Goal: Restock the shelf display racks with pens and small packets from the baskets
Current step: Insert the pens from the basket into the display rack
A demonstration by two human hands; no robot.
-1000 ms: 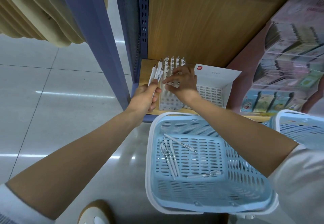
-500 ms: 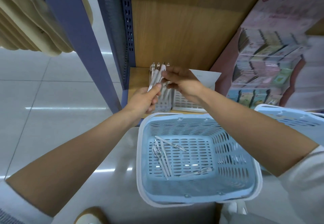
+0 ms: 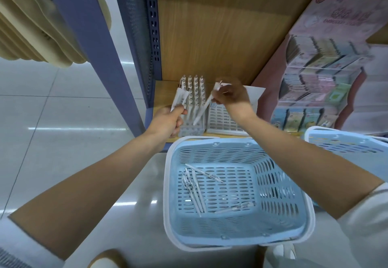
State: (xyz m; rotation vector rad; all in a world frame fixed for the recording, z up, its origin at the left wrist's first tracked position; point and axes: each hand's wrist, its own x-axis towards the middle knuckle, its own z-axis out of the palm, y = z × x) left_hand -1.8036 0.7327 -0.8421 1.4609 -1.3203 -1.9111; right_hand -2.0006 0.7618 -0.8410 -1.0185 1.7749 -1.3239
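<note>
My left hand [image 3: 168, 120] grips a small bunch of white pens [image 3: 181, 98] beside the left pen rack [image 3: 194, 108], which stands on the low wooden shelf and is filled with several white pens. My right hand [image 3: 231, 96] pinches a single white pen [image 3: 202, 110], slanted tip-down over the front rows of that rack. A second white rack [image 3: 224, 118] with empty holes stands just to the right, partly behind my right wrist. Below my arms the light-blue basket [image 3: 210, 148] holds several loose pens [image 3: 194, 190] on its floor.
A blue steel shelf post [image 3: 100, 53] rises at the left of the racks. A pink display stand of small packets [image 3: 321, 78] fills the right of the shelf. A second blue basket [image 3: 344, 141] sits at the far right. The floor is grey tile.
My right hand has pulled one pen from the bunch in my left hand and carried it right, over the rack. The camera has tilted slightly.
</note>
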